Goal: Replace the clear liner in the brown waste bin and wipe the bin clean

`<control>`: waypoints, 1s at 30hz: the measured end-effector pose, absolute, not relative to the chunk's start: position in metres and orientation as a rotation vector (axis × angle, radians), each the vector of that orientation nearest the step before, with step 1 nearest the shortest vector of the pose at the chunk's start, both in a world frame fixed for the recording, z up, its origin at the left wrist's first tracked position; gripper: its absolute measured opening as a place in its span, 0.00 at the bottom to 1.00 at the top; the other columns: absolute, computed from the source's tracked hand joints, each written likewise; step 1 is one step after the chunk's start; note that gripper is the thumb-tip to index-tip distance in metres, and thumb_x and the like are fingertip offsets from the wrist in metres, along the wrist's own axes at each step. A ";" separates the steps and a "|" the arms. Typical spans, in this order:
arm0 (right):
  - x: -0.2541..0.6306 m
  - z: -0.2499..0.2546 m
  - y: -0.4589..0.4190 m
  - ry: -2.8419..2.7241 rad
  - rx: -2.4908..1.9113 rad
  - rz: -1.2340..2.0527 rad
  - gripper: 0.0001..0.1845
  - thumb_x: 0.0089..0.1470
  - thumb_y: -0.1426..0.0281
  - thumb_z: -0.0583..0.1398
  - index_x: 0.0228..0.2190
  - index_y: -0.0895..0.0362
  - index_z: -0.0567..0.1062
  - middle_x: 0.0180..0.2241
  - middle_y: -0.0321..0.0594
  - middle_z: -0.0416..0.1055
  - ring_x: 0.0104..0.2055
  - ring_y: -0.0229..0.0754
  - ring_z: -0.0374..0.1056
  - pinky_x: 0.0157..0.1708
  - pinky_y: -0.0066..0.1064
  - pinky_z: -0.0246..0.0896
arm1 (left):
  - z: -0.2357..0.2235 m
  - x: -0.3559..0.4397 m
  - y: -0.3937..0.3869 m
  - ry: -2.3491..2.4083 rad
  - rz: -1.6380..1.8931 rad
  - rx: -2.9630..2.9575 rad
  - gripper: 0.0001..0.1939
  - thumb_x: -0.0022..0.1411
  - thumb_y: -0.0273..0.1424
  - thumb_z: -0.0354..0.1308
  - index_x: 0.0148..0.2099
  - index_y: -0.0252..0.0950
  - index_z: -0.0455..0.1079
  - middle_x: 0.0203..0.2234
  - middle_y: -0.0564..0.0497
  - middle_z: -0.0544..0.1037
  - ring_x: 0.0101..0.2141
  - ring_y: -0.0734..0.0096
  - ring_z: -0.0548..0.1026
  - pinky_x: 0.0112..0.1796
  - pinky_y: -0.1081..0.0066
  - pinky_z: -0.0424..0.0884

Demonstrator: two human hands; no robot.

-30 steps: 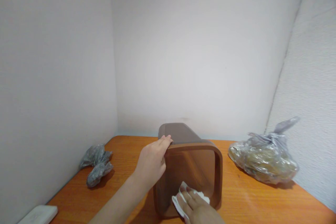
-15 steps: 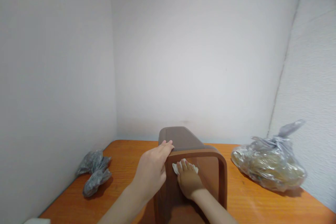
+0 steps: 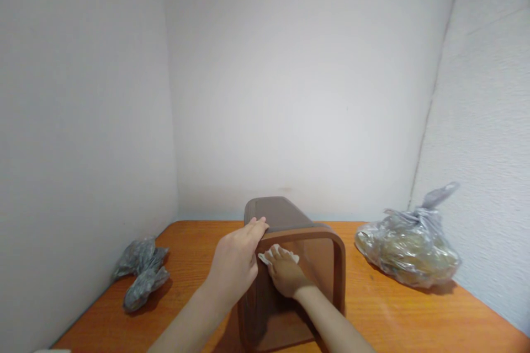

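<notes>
Pinching the rim of the brown bin [image 3: 339,276], our left hand [image 3: 232,259] has a closed grip; our right hand [image 3: 285,277], fingers spread, presses a white tissue [image 3: 294,258] inside near the top; the bin lies sideways on the bench [image 3: 194,265], between two knotted bags [image 3: 144,281] [image 3: 409,253]; we cannot tell how much inner surface is wiped or left.

Brown container [image 3: 339,278], rounded-rect. mouth w/ thick, smooth rim, lies on its side on the orange-brown wood worktop [image 3: 389,320], open end twd the viewer, greyish-brown outer side facing up & body running back, looking narrower at the far end. White cloth [image 3: 293,257], small, thin & crumpled, edges uneven, is inside the mouth, nr its upper L corner, mid part hidden under the R hand [image 3: 285,276]
</notes>
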State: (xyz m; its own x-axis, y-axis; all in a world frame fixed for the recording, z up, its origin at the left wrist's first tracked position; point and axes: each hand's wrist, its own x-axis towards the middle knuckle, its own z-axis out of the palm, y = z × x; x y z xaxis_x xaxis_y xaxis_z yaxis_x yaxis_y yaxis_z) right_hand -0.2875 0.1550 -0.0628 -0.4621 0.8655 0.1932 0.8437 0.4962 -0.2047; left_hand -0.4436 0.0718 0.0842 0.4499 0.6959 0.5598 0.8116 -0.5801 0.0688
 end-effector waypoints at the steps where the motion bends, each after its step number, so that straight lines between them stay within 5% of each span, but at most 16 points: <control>1: -0.288 -0.061 0.145 -2.493 -1.428 0.143 0.26 0.64 0.74 0.43 0.60 0.61 0.66 0.64 0.53 0.58 0.68 0.54 0.50 0.65 0.49 0.47 | 0.084 -0.443 0.072 -1.319 -0.813 -2.487 0.34 0.51 0.12 0.47 0.60 0.33 0.65 0.59 0.44 0.72 0.59 0.60 0.69 0.56 0.59 0.70; 6: -0.289 -0.058 0.076 -2.580 -1.206 0.267 0.26 0.65 0.71 0.45 0.61 0.54 0.65 0.65 0.45 0.58 0.69 0.47 0.48 0.66 0.41 0.46 | 0.083 -0.444 0.073 -1.325 -0.807 -2.489 0.32 0.54 0.13 0.48 0.60 0.33 0.64 0.59 0.44 0.72 0.58 0.60 0.70 0.56 0.58 0.71; 14: -0.261 -0.070 0.022 -2.620 -1.189 0.295 0.28 0.63 0.65 0.51 0.64 0.54 0.60 0.65 0.46 0.54 0.67 0.54 0.51 0.65 0.48 0.49 | 0.085 -0.453 0.070 -1.274 -0.817 -2.523 0.33 0.55 0.14 0.51 0.63 0.36 0.62 0.59 0.43 0.72 0.58 0.60 0.71 0.56 0.59 0.70; 23: -0.212 -0.112 0.032 -2.482 -1.245 -0.539 0.24 0.59 0.70 0.55 0.57 0.57 0.71 0.57 0.51 0.67 0.56 0.57 0.67 0.52 0.43 0.70 | 0.086 -0.450 0.067 -1.273 -0.849 -2.551 0.29 0.59 0.18 0.51 0.62 0.37 0.62 0.58 0.44 0.72 0.57 0.59 0.71 0.56 0.59 0.70; 30: -0.215 -0.118 0.031 -2.422 -1.192 -0.698 0.28 0.55 0.75 0.55 0.57 0.54 0.70 0.56 0.45 0.69 0.55 0.53 0.70 0.50 0.40 0.72 | 0.088 -0.439 0.065 -1.344 -1.106 -2.560 0.33 0.63 0.27 0.54 0.68 0.39 0.49 0.64 0.44 0.65 0.61 0.60 0.66 0.60 0.57 0.64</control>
State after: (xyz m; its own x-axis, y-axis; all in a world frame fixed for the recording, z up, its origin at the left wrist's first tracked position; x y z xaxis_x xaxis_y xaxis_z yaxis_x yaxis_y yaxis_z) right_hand -0.2150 0.0310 -0.1180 -0.5839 0.6330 0.5083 0.8064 0.5243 0.2733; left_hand -0.4393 0.0646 0.0879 0.3677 0.7014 0.6105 0.7342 -0.6219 0.2723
